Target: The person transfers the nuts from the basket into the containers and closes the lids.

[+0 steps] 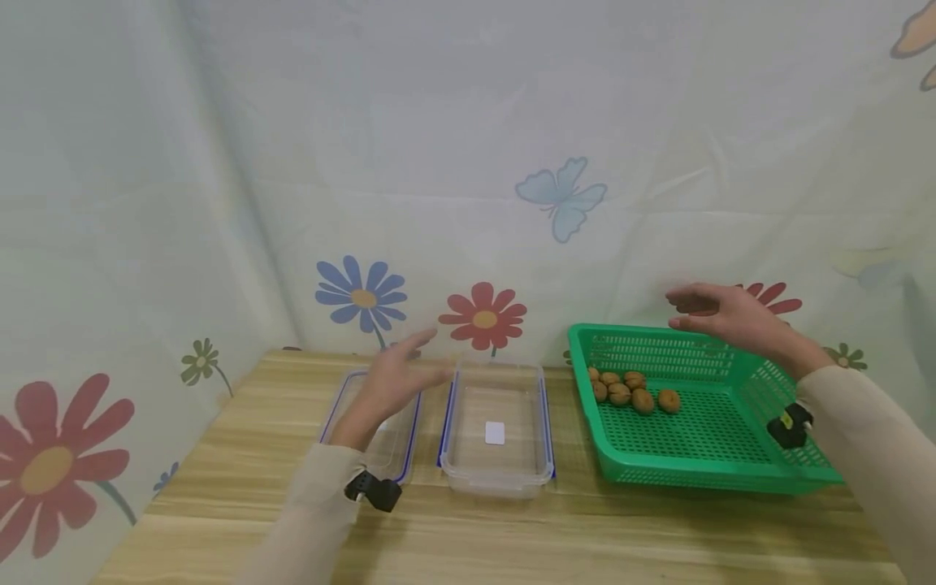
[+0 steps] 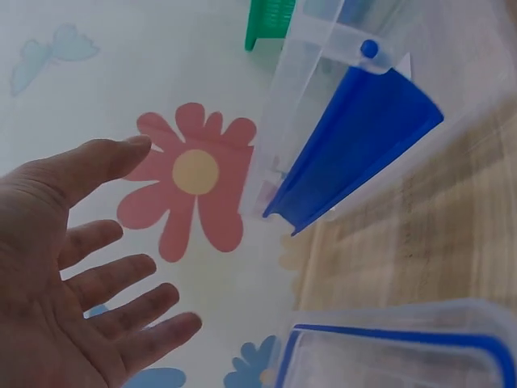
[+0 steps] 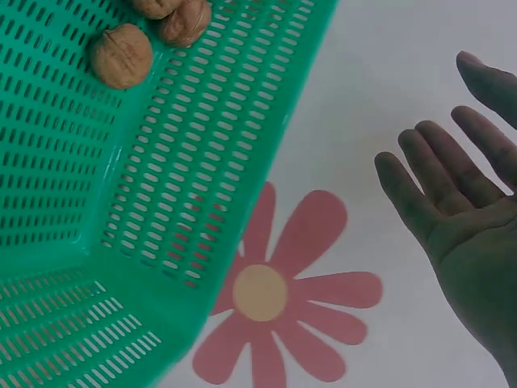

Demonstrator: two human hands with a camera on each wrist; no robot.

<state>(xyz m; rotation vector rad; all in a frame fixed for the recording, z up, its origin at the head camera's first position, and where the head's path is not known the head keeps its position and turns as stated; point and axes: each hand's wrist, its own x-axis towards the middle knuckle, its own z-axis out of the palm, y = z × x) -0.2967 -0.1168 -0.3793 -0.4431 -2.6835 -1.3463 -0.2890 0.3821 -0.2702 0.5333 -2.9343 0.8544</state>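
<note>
My left hand point(image 1: 395, 380) hovers over the clear lid with a blue seal point(image 1: 395, 447), its fingers spread and nothing in them. To its right stands a clear plastic container point(image 1: 497, 471) with blue side clips point(image 2: 363, 137) and a small white label. My right hand point(image 1: 720, 315) is in the air above the back rim of the green basket point(image 1: 702, 471), holding nothing, fingers fairly straight in the right wrist view. Several walnuts point(image 1: 643, 400) lie at the left side of that basket. Neither hand touches a thing.
All of these stand on a wooden table point(image 1: 468, 536). Behind it hangs a pale cloth point(image 1: 453, 162) printed with flowers and butterflies. Black wrist cameras point(image 1: 374, 491) are strapped to both forearms.
</note>
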